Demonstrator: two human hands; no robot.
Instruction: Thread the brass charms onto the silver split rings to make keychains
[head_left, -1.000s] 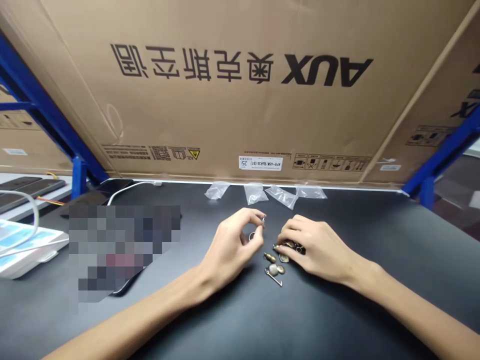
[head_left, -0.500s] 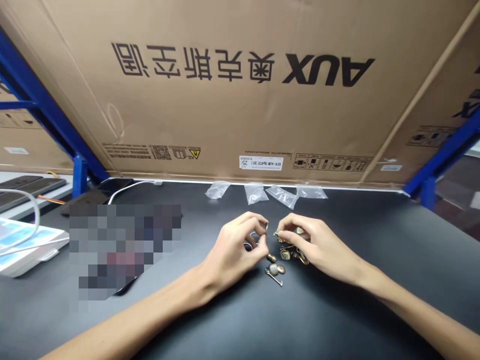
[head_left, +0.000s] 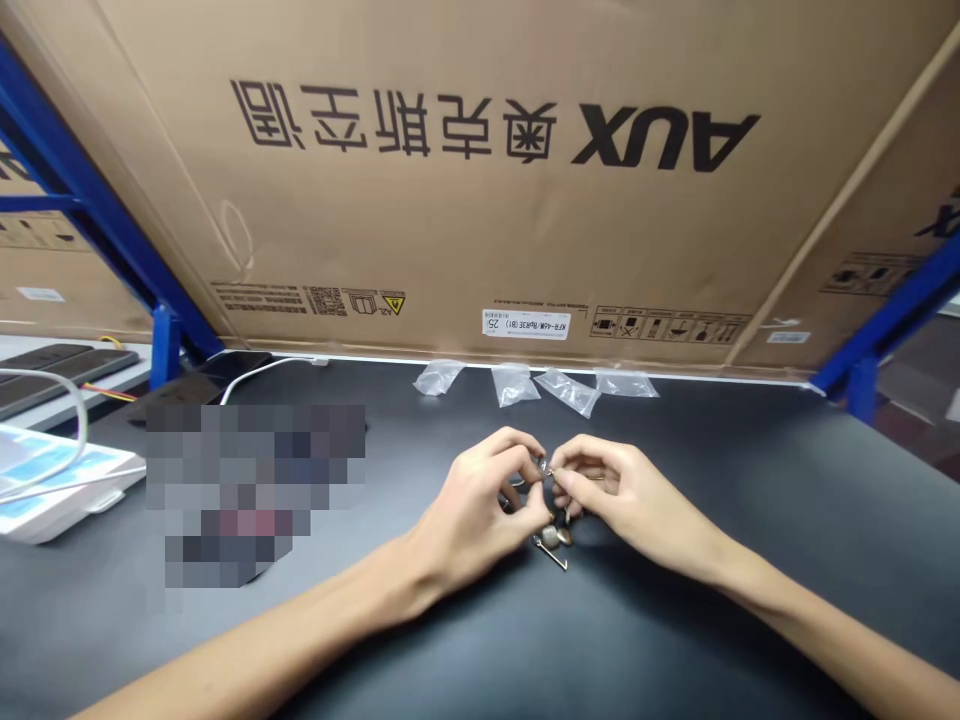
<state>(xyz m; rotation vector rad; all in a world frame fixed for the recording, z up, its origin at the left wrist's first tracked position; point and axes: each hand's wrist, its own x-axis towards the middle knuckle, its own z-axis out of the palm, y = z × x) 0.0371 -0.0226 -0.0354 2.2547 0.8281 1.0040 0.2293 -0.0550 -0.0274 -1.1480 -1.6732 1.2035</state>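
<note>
My left hand [head_left: 480, 495] is closed in a pinch on a thin silvery metal ring [head_left: 518, 483], part of which shows between the fingers. Almost touching it, my right hand [head_left: 626, 490] pinches a small metal charm [head_left: 552, 473] with thumb and forefinger; its exact shape is mostly hidden. Fingertips of both hands meet close above the table. Just below them lie a rounded silvery charm [head_left: 550, 537], a bronze-coloured round piece [head_left: 565, 537] and a thin key-like piece [head_left: 553, 555] with a bent end. Other metal pieces are largely covered by my hands.
Several clear plastic bags [head_left: 514, 384] lie along the back of the dark table [head_left: 600, 640]. Behind stands a large cardboard box [head_left: 450, 230] between blue metal posts [head_left: 161, 345]. A white cable [head_left: 255, 370] and a white-and-blue box [head_left: 67, 480] are at left, near a pixelated patch.
My left hand has moved right and now meets my right hand, bringing the ring and the charm together. The pieces under my hands are more covered than before.
</note>
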